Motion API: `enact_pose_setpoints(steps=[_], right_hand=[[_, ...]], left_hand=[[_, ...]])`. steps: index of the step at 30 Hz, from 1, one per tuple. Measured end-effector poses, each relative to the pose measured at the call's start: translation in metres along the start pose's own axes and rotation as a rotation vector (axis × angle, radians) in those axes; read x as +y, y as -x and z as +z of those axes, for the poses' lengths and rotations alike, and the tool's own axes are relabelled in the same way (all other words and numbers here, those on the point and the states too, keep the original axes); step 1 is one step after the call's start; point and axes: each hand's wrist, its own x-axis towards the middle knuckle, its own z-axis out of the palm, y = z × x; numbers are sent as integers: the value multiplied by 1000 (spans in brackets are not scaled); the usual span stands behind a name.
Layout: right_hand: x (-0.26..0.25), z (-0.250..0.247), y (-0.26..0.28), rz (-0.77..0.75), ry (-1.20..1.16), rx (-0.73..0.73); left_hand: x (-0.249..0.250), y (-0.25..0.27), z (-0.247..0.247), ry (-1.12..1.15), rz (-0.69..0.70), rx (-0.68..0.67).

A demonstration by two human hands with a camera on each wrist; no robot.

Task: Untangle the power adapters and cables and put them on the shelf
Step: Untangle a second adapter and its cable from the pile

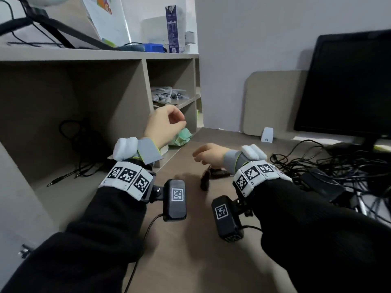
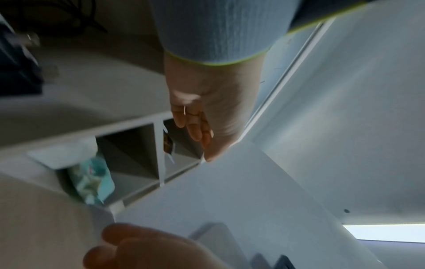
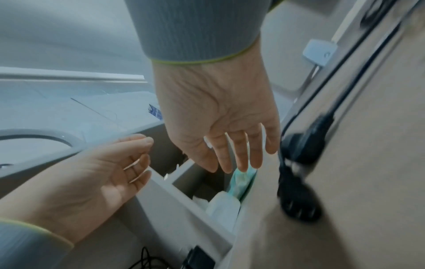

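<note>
while both of our hands hang empty over the brown wood-grain desk (image 1: pixel 190 261), the job waits to our right: a loose heap of thin black cables and black power bricks (image 1: pixel 330 176) sprawled below the dark flat monitor (image 1: pixel 349 85). our left hand (image 1: pixel 164 124) hovers by the grey-beige cubby shelf (image 1: pixel 146 81), fingers loosely curled and holding nothing; our right hand (image 3: pixel 220 116) floats just above the desk, fingers straight and slightly spread, also holding nothing. just beside it lies a black plug on a black cord (image 3: pixel 301 172), blurred in the right wrist view, so we cannot tell its type. we judge the cords light, limp and apt to snag on each other, while the bricks are denser and rigid, so we would take hold of a brick or a plug body and draw its cord out gently, not yank a loop. the strands look matte, thin and heavily crossed. one black cable with a jack plug (image 1: pixel 69 149) already lies in the big left compartment, and pale cables (image 1: pixel 167 95) fill a small cubby.
</note>
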Motion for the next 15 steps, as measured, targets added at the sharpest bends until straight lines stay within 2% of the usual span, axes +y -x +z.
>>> enact_pose_setpoints(steps=[5, 9, 13, 15], right_hand=[[33, -57, 50, 74, 25, 133], [68, -95, 95, 179, 42, 263], [96, -119, 126, 265, 29, 403], [109, -127, 142, 331, 13, 413]], left_hand=[[43, 11, 57, 43, 32, -207], [78, 31, 103, 60, 73, -466], [103, 48, 132, -7, 117, -654], [115, 56, 146, -7, 95, -730]])
